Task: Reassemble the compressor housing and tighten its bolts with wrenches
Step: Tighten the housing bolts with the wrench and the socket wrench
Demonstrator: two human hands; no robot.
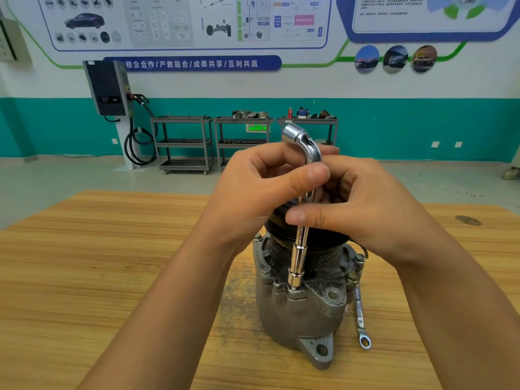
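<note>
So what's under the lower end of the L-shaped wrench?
The L-shaped wrench stands on a bolt in the compressor housing. Only a sliver of bolt shows; its head is covered by the socket.

L-shaped socket wrench: chromed metal, mirror-glossy, smooth. Compressor housing: cast grey metal, matt, rough, grimy with dark stains. Its bolts: dull metal. Pulley on top: black, matt. Ring spanner right of the housing: bright polished metal. Desk: wood, streaky grain, matt, scuffed grey near the housing. Far carts: dark matt metal.
</note>
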